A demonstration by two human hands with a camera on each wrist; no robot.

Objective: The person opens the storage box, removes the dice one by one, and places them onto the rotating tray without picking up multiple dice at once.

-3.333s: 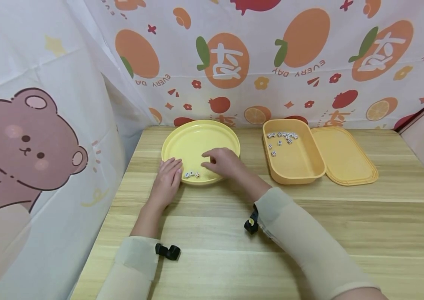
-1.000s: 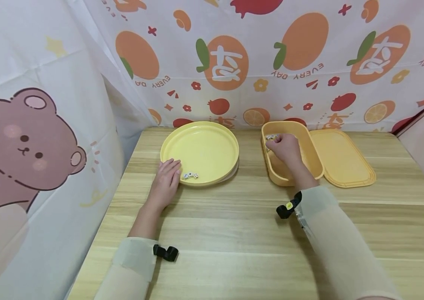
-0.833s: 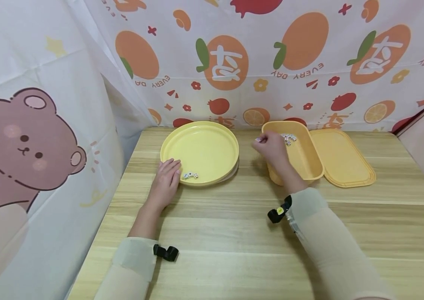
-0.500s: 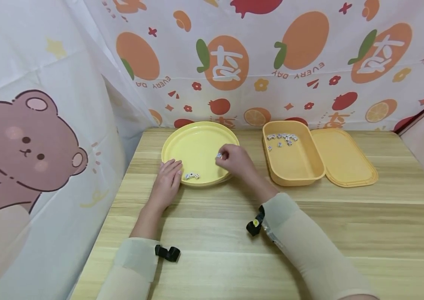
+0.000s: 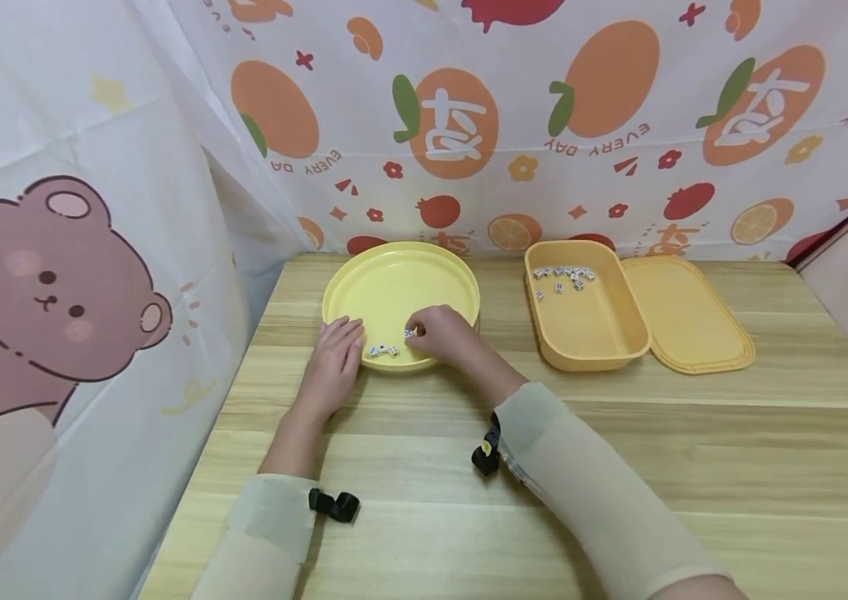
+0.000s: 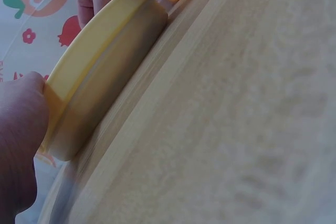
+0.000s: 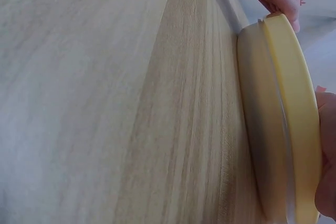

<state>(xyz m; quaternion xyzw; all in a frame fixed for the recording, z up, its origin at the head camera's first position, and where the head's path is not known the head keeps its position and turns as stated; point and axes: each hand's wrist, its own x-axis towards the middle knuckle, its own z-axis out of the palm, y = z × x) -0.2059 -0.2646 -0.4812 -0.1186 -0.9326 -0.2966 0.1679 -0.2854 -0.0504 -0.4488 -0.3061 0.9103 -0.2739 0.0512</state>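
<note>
A round yellow tray (image 5: 393,287) with a raised rim stands near the back of the table. My left hand (image 5: 332,362) rests on the tray's left rim, fingers straight over the edge. Over the front part of the tray, my right hand (image 5: 442,333) pinches a small white die (image 5: 408,333) between thumb and fingertips. Just left of it, three white dice (image 5: 383,351) sit side by side inside the front rim. Both wrist views show the tray side-on above a thick base (image 7: 257,119); its rim hides the dice there.
To the right of the tray is an open orange box (image 5: 594,364), with several dice (image 5: 574,273) toward its back left. Its flat orange lid (image 5: 694,321) lies against the box's right side. A printed cloth (image 5: 363,183) hangs behind the wooden table (image 5: 424,500).
My right hand went from the tray to the box, took a die there and carried it left to beside the three dice. My left hand has stayed on the rim.
</note>
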